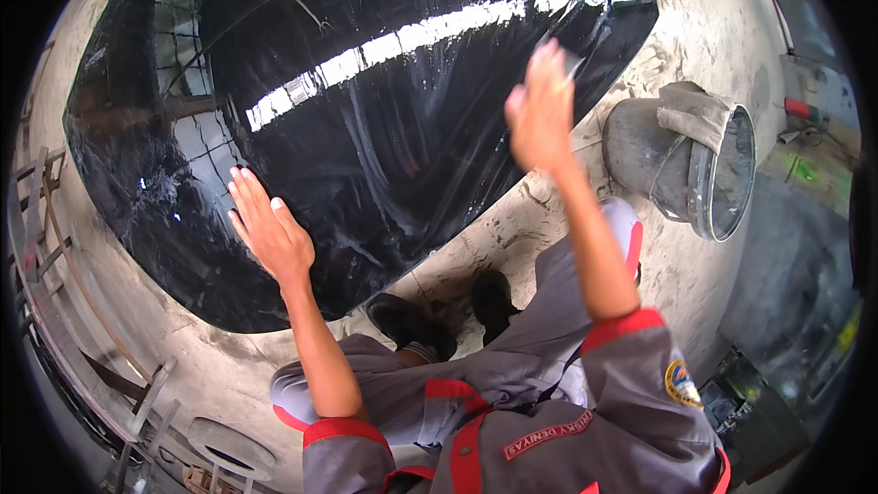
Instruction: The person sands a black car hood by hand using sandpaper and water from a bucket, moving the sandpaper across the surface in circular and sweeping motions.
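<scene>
A large, glossy black panel (412,165), shaped like a car bonnet, lies in front of me, wet and streaked with whitish smears. Flat against its left part rests my left hand (272,230), fingers stretched out and nothing in it. My right hand (546,110) is over the panel's right side, blurred by motion. Under its fingers shows the edge of a thin greyish sheet (572,65), mostly hidden by the hand; its material is unclear.
To the right a dirty bucket (640,151) is tipped toward the right in view, a grey cloth (700,114) draped over its rim. A metal frame (82,375) runs along the left. A round-topped stool (231,447) stands lower left. My shoes (413,325) are close to the panel's near edge.
</scene>
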A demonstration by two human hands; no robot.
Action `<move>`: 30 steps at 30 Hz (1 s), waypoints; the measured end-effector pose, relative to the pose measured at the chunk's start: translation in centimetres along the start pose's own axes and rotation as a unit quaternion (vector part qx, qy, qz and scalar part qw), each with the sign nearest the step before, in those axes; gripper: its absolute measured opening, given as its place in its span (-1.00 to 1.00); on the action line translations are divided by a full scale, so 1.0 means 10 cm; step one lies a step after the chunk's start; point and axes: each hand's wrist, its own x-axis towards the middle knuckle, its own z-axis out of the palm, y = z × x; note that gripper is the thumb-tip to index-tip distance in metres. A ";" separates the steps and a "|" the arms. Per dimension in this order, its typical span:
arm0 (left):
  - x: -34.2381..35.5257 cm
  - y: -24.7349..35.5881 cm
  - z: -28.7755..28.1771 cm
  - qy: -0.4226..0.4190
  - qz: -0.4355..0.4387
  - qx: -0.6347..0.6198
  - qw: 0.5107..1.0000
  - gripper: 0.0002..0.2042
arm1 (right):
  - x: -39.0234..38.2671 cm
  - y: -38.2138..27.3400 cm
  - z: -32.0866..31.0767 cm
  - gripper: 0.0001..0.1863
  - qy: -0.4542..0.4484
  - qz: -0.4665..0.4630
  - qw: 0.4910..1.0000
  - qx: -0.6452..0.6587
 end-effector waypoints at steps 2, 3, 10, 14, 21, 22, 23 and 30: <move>-0.04 -0.04 -0.02 -0.005 -0.011 0.009 1.000 -0.44 | -0.44 -0.49 -0.11 -0.23 -0.087 -0.054 0.994 0.024; -0.03 -0.04 -0.01 -0.006 -0.013 0.012 1.000 -0.44 | -0.49 -0.60 -0.15 -0.22 -0.128 -0.079 0.988 0.035; 0.13 0.24 0.10 0.005 0.018 -0.025 1.000 -0.44 | 1.63 0.47 -0.01 -0.29 0.030 -0.047 0.998 -0.037; -0.04 -0.10 -0.03 0.000 -0.013 0.015 1.000 -0.44 | -0.06 -0.97 -0.12 -0.31 -0.085 -0.161 0.981 -0.062; -0.02 -0.06 0.01 0.008 -0.009 -0.002 1.000 -0.45 | 0.07 -1.18 0.01 -0.27 -0.119 -0.234 0.964 0.050; 0.00 -0.01 0.02 0.005 -0.006 -0.012 1.000 -0.45 | 0.45 -1.10 0.09 -0.30 -0.046 -0.234 0.970 0.037; 0.03 0.13 0.06 0.003 0.007 -0.032 0.999 -0.45 | 0.83 -0.87 0.11 -0.32 0.000 -0.229 0.973 0.016; -0.03 -0.10 0.02 0.010 0.001 -0.001 1.000 -0.46 | -0.16 -1.19 -0.08 -0.29 -0.119 -0.224 0.967 -0.037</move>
